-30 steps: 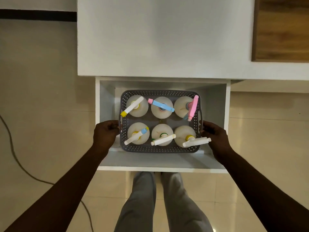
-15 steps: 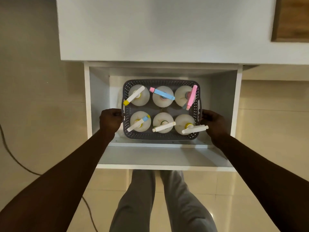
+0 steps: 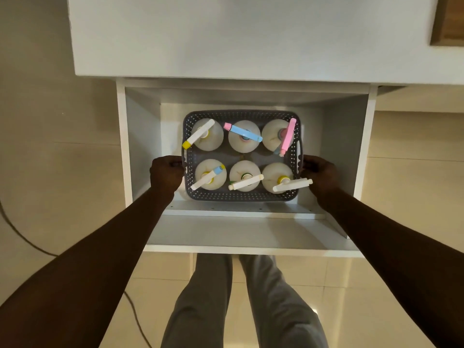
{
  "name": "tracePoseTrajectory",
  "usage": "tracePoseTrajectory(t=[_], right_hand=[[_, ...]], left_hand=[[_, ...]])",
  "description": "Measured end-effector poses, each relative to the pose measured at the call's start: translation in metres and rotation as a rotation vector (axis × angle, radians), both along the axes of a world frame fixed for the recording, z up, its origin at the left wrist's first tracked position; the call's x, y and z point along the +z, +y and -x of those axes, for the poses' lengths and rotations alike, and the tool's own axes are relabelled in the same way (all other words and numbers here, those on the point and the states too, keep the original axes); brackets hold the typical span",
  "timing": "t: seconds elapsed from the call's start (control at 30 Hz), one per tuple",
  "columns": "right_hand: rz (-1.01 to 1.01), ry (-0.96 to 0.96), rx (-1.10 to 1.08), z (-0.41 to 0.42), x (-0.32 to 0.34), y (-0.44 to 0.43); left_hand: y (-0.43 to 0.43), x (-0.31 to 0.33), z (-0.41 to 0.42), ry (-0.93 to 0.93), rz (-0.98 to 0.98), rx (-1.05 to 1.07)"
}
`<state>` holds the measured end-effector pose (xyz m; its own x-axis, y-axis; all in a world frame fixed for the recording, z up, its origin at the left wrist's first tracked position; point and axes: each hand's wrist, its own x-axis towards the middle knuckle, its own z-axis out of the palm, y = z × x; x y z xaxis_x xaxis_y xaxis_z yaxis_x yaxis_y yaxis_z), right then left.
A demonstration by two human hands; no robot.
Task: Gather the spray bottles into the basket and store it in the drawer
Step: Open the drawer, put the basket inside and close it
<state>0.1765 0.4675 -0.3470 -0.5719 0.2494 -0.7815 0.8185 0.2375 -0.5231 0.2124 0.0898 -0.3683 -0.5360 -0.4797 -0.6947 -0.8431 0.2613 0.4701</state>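
A grey perforated basket [image 3: 241,197] sits low inside the open white drawer [image 3: 251,234], holding several white spray bottles [image 3: 244,136] upright in two rows, with white, blue and pink spray heads. My left hand [image 3: 167,173] grips the basket's left handle. My right hand [image 3: 320,172] grips its right handle. One white spray head [image 3: 292,185] sticks out over the basket's right rim near my right hand. Whether the basket rests on the drawer floor cannot be told.
The white cabinet top [image 3: 226,36] overhangs the drawer's back. A dark cable [image 3: 22,237] runs across the tiled floor at the left. My legs [image 3: 241,302] stand just in front of the drawer. A wooden panel [image 3: 449,18] shows at the top right.
Both hands have carried the basket down and deeper into the drawer. The view has shifted, so more of the drawer's inside shows.
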Motion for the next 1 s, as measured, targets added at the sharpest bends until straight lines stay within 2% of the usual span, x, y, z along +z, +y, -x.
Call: tracePoseTrajectory(t=[0.4,0.53,0.67,0.77,0.87,0.93,1.0], right_hand=[[-0.033,-0.033,0.021,0.0,-0.01,0.001],[-0.057,-0.082,0.004,-0.014,0.008,0.004],[-0.06,-0.129,0.113,-0.045,0.047,0.006],[-0.163,-0.082,0.249,-0.068,0.082,0.012],[-0.301,0.051,0.357,-0.094,0.115,0.025],[-0.424,0.138,0.363,-0.109,0.135,0.037],[-0.54,0.141,0.308,-0.126,0.148,0.05]], left_hand=[[0.002,-0.005,0.0,-0.032,0.064,-0.08],[0.002,0.02,-0.009,-0.066,0.004,0.016],[0.002,0.06,-0.028,-0.016,-0.037,0.102],[-0.001,0.099,-0.05,0.103,0.076,-0.004],[-0.014,0.134,-0.082,0.241,0.206,-0.089],[-0.027,0.149,-0.107,0.24,0.321,-0.103],[-0.039,0.157,-0.129,0.153,0.364,0.017]])
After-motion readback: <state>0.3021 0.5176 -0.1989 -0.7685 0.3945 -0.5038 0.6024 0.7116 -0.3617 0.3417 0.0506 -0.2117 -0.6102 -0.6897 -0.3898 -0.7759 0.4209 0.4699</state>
